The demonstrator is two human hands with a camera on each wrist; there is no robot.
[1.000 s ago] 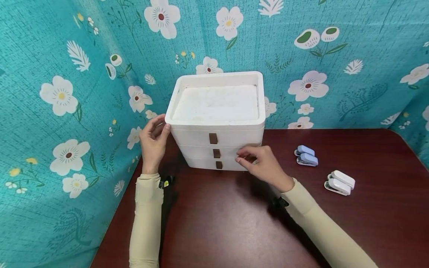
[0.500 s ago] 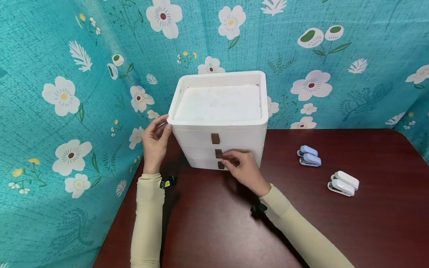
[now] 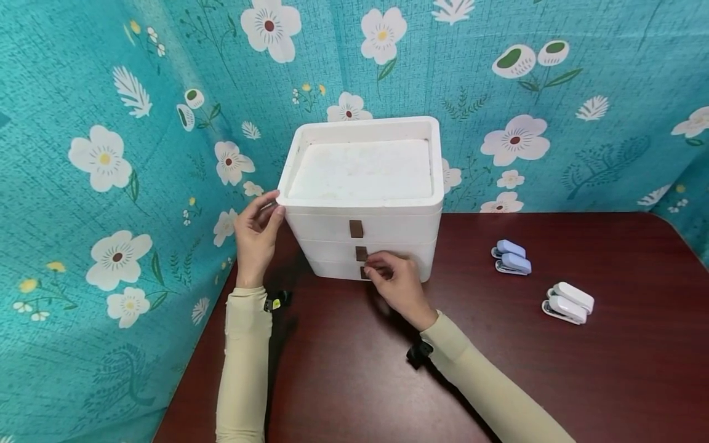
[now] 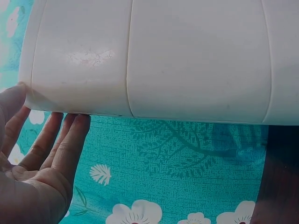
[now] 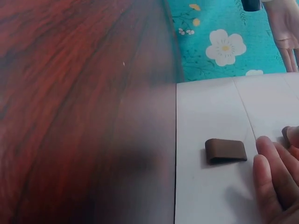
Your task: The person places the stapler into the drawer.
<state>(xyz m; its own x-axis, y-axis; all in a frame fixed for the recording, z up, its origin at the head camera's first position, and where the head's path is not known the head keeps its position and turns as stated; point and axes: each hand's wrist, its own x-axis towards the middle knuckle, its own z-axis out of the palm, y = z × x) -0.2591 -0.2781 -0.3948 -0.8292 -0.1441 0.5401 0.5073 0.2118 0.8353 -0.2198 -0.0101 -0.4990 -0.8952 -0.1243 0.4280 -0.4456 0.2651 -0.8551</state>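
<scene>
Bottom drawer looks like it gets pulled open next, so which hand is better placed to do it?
The right hand, probably: its fingers sit at the brown tabs on the white drawer unit, beside the bottom drawer's tab. The left hand touches the unit's left top corner.

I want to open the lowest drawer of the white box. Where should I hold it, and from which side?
Probably best to pinch the brown tab at the front middle of the lowest drawer, coming straight from the front. It sticks out of an otherwise smooth face; the right hand is already there, while the left hand steadies the white drawer box.
</scene>
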